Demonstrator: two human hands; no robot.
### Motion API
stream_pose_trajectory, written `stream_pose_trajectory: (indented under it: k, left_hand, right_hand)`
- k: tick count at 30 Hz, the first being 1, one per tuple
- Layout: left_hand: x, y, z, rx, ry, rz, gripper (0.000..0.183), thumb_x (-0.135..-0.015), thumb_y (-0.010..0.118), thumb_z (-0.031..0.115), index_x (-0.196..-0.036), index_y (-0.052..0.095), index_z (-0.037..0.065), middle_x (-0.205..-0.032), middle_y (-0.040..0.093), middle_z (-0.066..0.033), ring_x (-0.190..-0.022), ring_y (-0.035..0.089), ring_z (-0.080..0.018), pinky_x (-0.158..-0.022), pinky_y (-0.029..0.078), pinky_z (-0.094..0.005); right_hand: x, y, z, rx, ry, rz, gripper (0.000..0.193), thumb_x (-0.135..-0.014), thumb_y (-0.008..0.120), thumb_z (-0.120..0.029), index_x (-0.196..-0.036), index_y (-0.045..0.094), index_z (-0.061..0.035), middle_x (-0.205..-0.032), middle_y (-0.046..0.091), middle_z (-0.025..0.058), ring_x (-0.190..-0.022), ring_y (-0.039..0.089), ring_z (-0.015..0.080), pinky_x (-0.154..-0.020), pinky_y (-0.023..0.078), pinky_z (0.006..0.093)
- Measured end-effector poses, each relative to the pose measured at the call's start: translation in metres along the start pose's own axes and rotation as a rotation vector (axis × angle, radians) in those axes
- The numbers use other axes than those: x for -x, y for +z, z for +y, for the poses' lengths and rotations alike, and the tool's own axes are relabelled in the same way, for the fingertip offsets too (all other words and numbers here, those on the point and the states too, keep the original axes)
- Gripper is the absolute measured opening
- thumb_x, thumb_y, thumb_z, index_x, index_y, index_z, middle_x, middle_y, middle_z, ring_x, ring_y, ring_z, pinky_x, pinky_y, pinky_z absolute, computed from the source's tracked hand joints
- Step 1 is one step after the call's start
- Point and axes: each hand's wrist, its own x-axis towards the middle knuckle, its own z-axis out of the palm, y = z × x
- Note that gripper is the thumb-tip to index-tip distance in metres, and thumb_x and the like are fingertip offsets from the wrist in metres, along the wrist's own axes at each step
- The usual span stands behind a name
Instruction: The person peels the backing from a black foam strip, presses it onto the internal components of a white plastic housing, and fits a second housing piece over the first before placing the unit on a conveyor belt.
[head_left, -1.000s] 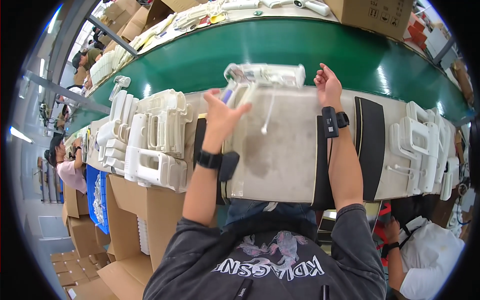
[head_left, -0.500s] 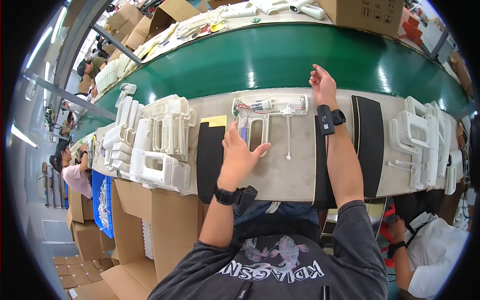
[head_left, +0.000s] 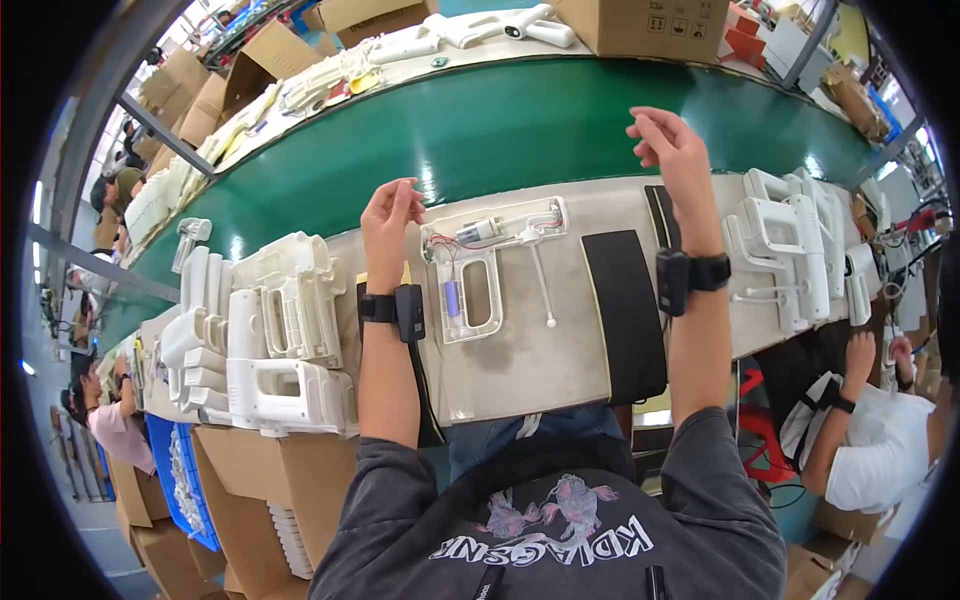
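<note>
From where I stand, the shell [head_left: 484, 254], white and open-faced, lies flat on the pale table [head_left: 500, 385], its handle loop toward the person. Inside it I can see a motor [head_left: 478, 232], thin wires [head_left: 446, 250] and a purple cell [head_left: 452, 298]; a white rod [head_left: 542, 280] runs from its right part toward the person, ending in a knob. The left hand [head_left: 391, 213] hangs just beyond the shell's left end, fingers bent and bunched narrowly; I can't tell whether anything small is pinched there. The right hand [head_left: 675, 150] is raised beyond the shell and to its right, fingers loosely curled; whether the fingertips meet I can't tell. Black pads flank the shell, the left pad [head_left: 430, 400] partly behind the forearm, the right pad [head_left: 625, 320] well apart from the rod. White housings stand stacked farther left of the shell [head_left: 290, 385] and farther right [head_left: 800, 240]. Beyond the shell stretches the green belt [head_left: 520, 120]. A co-worker in white [head_left: 875, 440] sits far to the shell's right.
</note>
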Motion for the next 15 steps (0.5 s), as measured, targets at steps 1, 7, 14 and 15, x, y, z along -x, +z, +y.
stream_pose_trajectory:
  k: [1,7,14,15]
  left_hand:
    - [0.001,0.001,-0.001,0.082,0.007,-0.024,0.029,-0.102,0.061,0.024,-0.113,0.065,-0.003,-0.088,0.063,-0.0032,-0.073,0.058,-0.0081,-0.064,0.048,-0.0236]
    - [0.008,-0.01,-0.015,0.233,-0.001,-0.022,0.028,-0.104,0.058,0.024,-0.112,0.064,-0.002,-0.082,0.057,-0.0003,-0.069,0.053,-0.0077,-0.06,0.043,-0.0233]
    - [0.011,-0.014,-0.008,0.416,0.06,-0.009,0.039,-0.107,0.05,0.035,-0.111,0.064,-0.001,-0.082,0.056,-0.0013,-0.072,0.054,-0.0108,-0.063,0.045,-0.027]
    - [0.011,-0.014,-0.007,0.422,0.055,-0.003,0.042,-0.107,0.049,0.038,-0.11,0.065,-0.001,-0.082,0.056,-0.0016,-0.073,0.054,-0.0114,-0.063,0.045,-0.0275]
  right_hand:
    - [0.005,-0.012,0.0,0.041,0.006,-0.019,0.029,-0.099,0.062,-0.02,-0.122,0.066,-0.0033,-0.099,0.069,0.0034,-0.076,0.058,0.0074,-0.069,0.048,0.0215]
    - [0.049,-0.039,0.025,0.671,-0.112,0.027,0.043,-0.094,0.069,-0.027,-0.128,0.06,-0.0027,-0.107,0.067,0.0114,-0.095,0.064,0.0234,-0.084,0.051,0.0347]
    - [0.084,-0.092,0.1,1.235,0.152,0.115,0.093,-0.082,0.073,-0.054,-0.148,0.037,0.0013,-0.141,0.051,0.028,-0.13,0.048,0.045,-0.111,0.038,0.0497]
    - [0.084,-0.088,0.095,1.188,0.205,0.108,0.094,-0.081,0.074,-0.053,-0.148,0.037,0.0025,-0.143,0.05,0.0283,-0.132,0.047,0.0448,-0.111,0.037,0.0501]
